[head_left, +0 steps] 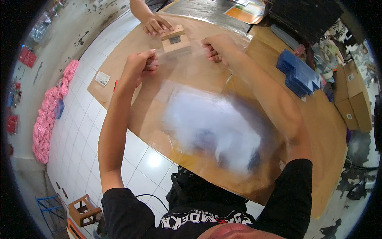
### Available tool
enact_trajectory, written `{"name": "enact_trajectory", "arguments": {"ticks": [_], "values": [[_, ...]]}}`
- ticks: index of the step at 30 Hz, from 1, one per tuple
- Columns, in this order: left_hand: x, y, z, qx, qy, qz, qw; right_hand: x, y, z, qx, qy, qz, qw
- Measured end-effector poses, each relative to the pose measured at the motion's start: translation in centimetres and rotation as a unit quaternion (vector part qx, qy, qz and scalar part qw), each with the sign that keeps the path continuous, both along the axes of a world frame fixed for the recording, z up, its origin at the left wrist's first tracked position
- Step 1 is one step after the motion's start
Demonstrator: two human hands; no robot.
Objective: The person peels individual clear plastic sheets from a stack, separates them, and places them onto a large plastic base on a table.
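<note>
My left hand (pixel 142 66) is closed in a pinch above the far part of the table. Level with it, my right hand (pixel 218 47) also has its fingers curled in. A faint, see-through plastic film (pixel 175 63) seems to span the gap between them; its edges are hard to make out. Just beyond lies a small wooden block (pixel 176 40) with a dark metal piece on it. Another person's hand (pixel 156 24) rests on that block. Nearer me, whitish clear plastic (pixel 211 123) is smeared by motion over the table; whether it joins the film is unclear.
Brown paper covers the table (pixel 318 159). Stacked blue plastic pieces (pixel 296 71) lie at the right, by cardboard boxes (pixel 354 95). A white label card (pixel 102 78) sits at the left edge. Pink bundles (pixel 49 115) and a wooden stool (pixel 84 210) stand on the tiled floor.
</note>
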State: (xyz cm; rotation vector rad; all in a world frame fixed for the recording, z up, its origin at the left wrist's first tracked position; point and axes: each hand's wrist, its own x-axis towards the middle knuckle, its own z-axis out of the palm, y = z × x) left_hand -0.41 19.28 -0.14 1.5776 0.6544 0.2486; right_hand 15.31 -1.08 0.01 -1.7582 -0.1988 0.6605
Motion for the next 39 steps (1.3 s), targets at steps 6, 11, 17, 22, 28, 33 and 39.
{"name": "enact_trajectory", "arguments": {"ticks": [6,11,17,22,28,33,39], "values": [[1.1,1.8,-1.2,-0.053,0.005,-0.008,0.999,1.2,1.7,-1.1,0.041,0.003,-0.002,0.999],[1.0,0.9,-1.4,-0.066,-0.008,-0.014,0.998,2.5,1.9,-1.2,0.026,-0.007,-0.011,1.0],[1.4,1.2,-1.9,-0.064,-0.036,0.015,0.997,2.7,2.3,-1.3,0.055,-0.015,0.003,0.998],[1.7,1.4,-2.2,-0.072,-0.05,0.017,0.996,3.1,2.7,-1.8,0.06,-0.015,0.005,0.998],[1.8,1.4,-2.3,-0.061,-0.061,0.018,0.996,2.9,2.7,-1.8,0.075,-0.018,-0.008,0.997],[1.2,1.4,-2.5,-0.061,-0.067,0.043,0.995,2.6,2.1,-1.5,0.109,0.013,0.009,0.994],[1.1,1.4,-2.8,-0.057,-0.095,0.036,0.993,3.2,1.6,-2.1,0.119,-0.005,0.036,0.992]]}}
